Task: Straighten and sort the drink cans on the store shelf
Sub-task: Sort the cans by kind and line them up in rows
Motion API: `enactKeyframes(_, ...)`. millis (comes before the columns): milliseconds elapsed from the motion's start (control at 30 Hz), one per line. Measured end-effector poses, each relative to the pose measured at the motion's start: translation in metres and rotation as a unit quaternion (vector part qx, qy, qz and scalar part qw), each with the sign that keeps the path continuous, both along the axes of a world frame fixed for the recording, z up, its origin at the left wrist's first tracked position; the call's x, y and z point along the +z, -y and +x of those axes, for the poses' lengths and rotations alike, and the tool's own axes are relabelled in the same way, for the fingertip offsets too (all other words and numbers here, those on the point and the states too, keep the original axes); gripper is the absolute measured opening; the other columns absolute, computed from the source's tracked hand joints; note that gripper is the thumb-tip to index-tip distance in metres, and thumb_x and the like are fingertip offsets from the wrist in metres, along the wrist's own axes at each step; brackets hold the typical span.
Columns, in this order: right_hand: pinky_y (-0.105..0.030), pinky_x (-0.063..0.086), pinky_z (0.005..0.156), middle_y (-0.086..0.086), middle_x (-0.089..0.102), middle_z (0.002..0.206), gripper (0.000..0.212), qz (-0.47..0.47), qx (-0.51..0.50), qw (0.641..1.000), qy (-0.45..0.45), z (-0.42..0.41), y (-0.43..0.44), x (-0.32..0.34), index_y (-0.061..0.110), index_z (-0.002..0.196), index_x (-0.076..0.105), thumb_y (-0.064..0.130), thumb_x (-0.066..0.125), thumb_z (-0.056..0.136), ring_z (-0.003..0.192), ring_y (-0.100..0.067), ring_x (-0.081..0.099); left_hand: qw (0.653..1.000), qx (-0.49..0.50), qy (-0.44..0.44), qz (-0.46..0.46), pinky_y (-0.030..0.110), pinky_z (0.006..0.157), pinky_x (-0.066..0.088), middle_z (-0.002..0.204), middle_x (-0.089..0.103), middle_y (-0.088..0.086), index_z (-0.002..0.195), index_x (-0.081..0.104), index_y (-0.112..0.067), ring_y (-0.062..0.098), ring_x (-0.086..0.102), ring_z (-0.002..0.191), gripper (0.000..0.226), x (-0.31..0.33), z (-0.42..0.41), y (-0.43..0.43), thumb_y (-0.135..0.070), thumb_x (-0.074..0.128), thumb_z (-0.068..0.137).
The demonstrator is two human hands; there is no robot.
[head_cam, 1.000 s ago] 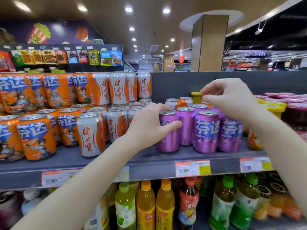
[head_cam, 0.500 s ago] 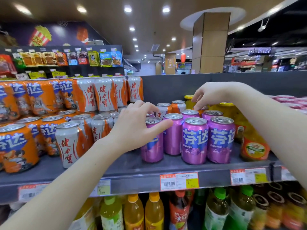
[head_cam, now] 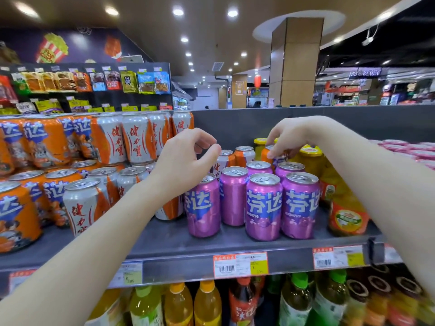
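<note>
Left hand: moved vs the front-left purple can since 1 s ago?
Yes, upward. The left hand gripped the front-left purple can a second ago; now it curls above the can's top, gripping nothing. The right hand pinches an orange can behind.

Below the left hand (head_cam: 186, 161) and right hand (head_cam: 292, 135), price labels (head_cam: 240, 265) with barcodes face outward. Lower still stand orange-capped juice bottles (head_cam: 207, 304) and green-capped bottles (head_cam: 296, 300). Yellow-lidded jars (head_cam: 346, 208) sit under the right forearm, with pink-lidded tubs (head_cam: 421, 151) further right. Snack packets (head_cam: 128, 82) hang above the left hand, and a square pillar (head_cam: 296, 62) rises above the right.
</note>
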State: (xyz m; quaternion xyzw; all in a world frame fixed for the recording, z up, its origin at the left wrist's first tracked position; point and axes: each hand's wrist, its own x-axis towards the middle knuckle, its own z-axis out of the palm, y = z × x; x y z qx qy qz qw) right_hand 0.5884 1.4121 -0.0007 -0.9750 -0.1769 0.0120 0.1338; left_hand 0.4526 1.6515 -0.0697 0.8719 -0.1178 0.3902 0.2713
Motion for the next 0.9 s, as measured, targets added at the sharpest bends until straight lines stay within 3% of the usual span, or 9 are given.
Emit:
enactKeyframes(133,-0.031,0.061,0.068,-0.006,0.061,0.121,0.060,0.045,0.011,0.997,0.061,-0.014,0.001,0.028,0.011,0.138,0.058,0.036,0.077,0.088,0.097,-0.023,0.066,1.000,0.003,-0.006,-0.014,0.015,0.078,0.049,0.101,0.068,-0.009,0.112,0.069,-0.023,0.005,0.065,0.094,0.020,0.009,0.002,0.006,-0.034,0.065,0.096)
enactKeyframes(233,-0.032,0.063,0.070,-0.003,0.065,0.109,0.055,0.046,0.035,0.993,0.102,-0.033,-0.004,0.051,0.011,0.133,0.062,0.043,0.073,0.089,0.087,-0.015,0.067,0.999,0.035,0.019,0.025,0.031,0.085,0.055,0.104,0.068,-0.007,0.115,0.069,-0.022,0.009,0.063,0.096,0.025,0.010,0.008,0.011,-0.036,0.063,0.095)
enactKeyframes(333,-0.033,0.063,0.070,-0.001,0.067,0.102,0.053,0.039,0.055,0.985,0.159,-0.057,-0.013,0.072,0.012,0.125,0.065,0.050,0.069,0.090,0.083,-0.017,0.071,0.998,0.048,0.024,0.020,0.042,0.092,0.054,0.109,0.068,-0.007,0.121,0.066,-0.023,0.012,0.062,0.103,0.043,0.015,0.011,0.017,-0.050,0.060,0.088)
enactKeyframes(433,-0.034,0.064,0.073,-0.003,0.072,0.101,0.055,0.026,0.084,0.980,0.176,-0.082,-0.027,0.085,0.015,0.120,0.069,0.058,0.067,0.087,0.083,-0.019,0.075,1.000,0.014,-0.006,-0.006,0.040,0.096,0.053,0.120,0.065,-0.008,0.138,0.055,-0.024,0.011,0.060,0.110,0.069,0.024,0.007,0.025,-0.064,0.068,0.083)
enactKeyframes(500,-0.032,0.064,0.073,-0.002,0.075,0.098,0.052,0.043,0.108,0.980,0.163,-0.100,-0.040,0.086,0.017,0.113,0.072,0.062,0.064,0.087,0.079,-0.016,0.077,1.000,-0.001,-0.005,-0.006,0.039,0.092,0.056,0.119,0.065,-0.010,0.137,0.053,-0.026,0.007,0.062,0.107,0.075,0.030,0.002,0.028,-0.069,0.070,0.079)
enactKeyframes(600,-0.026,0.063,0.068,0.000,0.077,0.091,0.052,0.068,0.141,0.974,0.165,-0.124,-0.064,0.081,0.018,0.104,0.072,0.065,0.060,0.087,0.071,-0.013,0.077,1.000,0.013,0.017,-0.022,0.039,0.083,0.059,0.106,0.067,-0.012,0.124,0.055,-0.027,0.006,0.067,0.095,0.072,0.038,-0.009,0.018,-0.071,0.074,0.070)
enactKeyframes(733,-0.028,0.063,0.067,0.000,0.077,0.084,0.059,0.102,0.179,0.957,0.204,-0.150,-0.098,0.069,0.018,0.097,0.074,0.073,0.059,0.083,0.066,-0.013,0.076,0.997,0.003,0.030,-0.067,0.035,0.082,0.060,0.100,0.071,-0.013,0.119,0.060,-0.027,0.002,0.069,0.091,0.061,0.037,-0.040,-0.016,-0.058,0.083,0.071)
enactKeyframes(900,-0.033,0.063,0.081,-0.002,0.078,0.096,0.053,0.202,0.277,0.930,0.129,-0.176,-0.150,0.047,0.017,0.107,0.073,0.061,0.076,0.077,0.087,-0.017,0.076,0.995,0.016,0.022,-0.095,0.018,0.068,0.053,0.096,0.073,-0.011,0.107,0.065,-0.027,-0.002,0.069,0.084,0.044,0.034,-0.096,-0.079,-0.050,0.086,0.076)
